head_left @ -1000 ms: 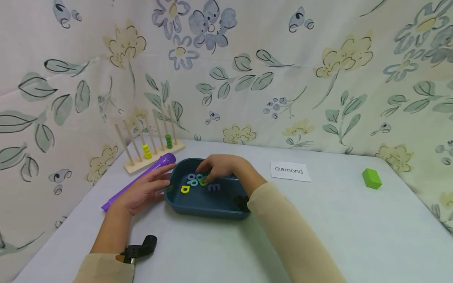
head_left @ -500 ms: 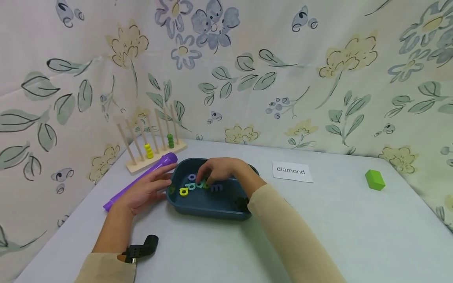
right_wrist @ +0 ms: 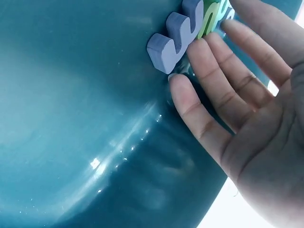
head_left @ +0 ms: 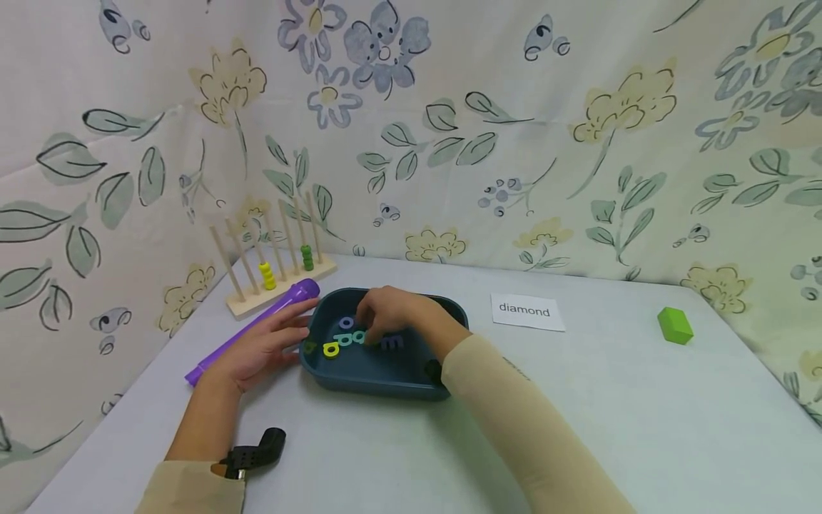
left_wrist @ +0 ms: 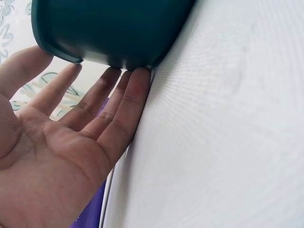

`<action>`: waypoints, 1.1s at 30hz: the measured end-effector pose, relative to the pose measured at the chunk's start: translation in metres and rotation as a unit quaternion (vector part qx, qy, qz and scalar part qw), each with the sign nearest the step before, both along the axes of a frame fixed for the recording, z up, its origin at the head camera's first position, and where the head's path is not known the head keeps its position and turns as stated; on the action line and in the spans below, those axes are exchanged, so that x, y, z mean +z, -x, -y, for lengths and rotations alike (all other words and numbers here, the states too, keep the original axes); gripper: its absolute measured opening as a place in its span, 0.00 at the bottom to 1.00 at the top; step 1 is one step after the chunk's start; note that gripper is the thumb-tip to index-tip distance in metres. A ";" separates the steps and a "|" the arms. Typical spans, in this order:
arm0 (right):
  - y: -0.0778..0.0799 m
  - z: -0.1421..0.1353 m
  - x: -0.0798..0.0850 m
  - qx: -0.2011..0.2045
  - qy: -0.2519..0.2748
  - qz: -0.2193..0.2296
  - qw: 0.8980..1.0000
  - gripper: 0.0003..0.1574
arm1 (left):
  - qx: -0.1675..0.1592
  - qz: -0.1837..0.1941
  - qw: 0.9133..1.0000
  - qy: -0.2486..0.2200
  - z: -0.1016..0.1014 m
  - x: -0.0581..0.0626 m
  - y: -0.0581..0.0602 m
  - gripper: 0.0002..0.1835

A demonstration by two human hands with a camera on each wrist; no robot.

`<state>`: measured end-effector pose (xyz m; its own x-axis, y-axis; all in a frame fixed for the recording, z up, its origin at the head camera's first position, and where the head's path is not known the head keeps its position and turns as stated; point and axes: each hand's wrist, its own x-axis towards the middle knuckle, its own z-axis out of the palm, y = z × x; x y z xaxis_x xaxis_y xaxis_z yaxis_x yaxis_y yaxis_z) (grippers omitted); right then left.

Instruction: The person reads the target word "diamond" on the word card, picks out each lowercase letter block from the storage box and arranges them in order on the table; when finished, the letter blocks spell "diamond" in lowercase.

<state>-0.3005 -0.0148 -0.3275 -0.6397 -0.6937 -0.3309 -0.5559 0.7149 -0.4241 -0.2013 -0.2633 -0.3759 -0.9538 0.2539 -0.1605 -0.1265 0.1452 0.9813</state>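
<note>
A dark teal tray (head_left: pixel 379 378) holds several foam-like letters. My left hand (head_left: pixel 266 346) lies beside its left end; in the left wrist view the spread fingertips touch the tray's outer wall. Inside the tray, my right hand (head_left: pixel 392 314) reaches down among the letters. Its fairly straight fingers (right_wrist: pixel 202 61) touch or nearly touch a purple m (right_wrist: pixel 178 35) and a green n (right_wrist: pixel 208 20). To the left of that hand lie teal letters (head_left: pixel 343 340), a purple o (head_left: pixel 347 323) and a yellow letter (head_left: pixel 330 350). Fingertips hide part of the pile.
A purple tube (head_left: pixel 257 325) with a wider end lies left of the tray. Behind it stands a wooden peg rack (head_left: pixel 282 285) with yellow and green beads. A card reading "diamond" (head_left: pixel 526 312) lies to the right, and a green block (head_left: pixel 674 325) farther right.
The right hand has shifted slightly within the tray, and its fingers cover the green letter in the head view. Teal and yellow letters have slid a little left and nearer. The left hand keeps its place.
</note>
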 end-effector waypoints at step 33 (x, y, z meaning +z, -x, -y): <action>0.001 0.000 -0.008 0.024 0.043 0.053 0.997 0.11 | 0.001 0.003 1.000 0.010 0.001 -0.001 -0.001 0.35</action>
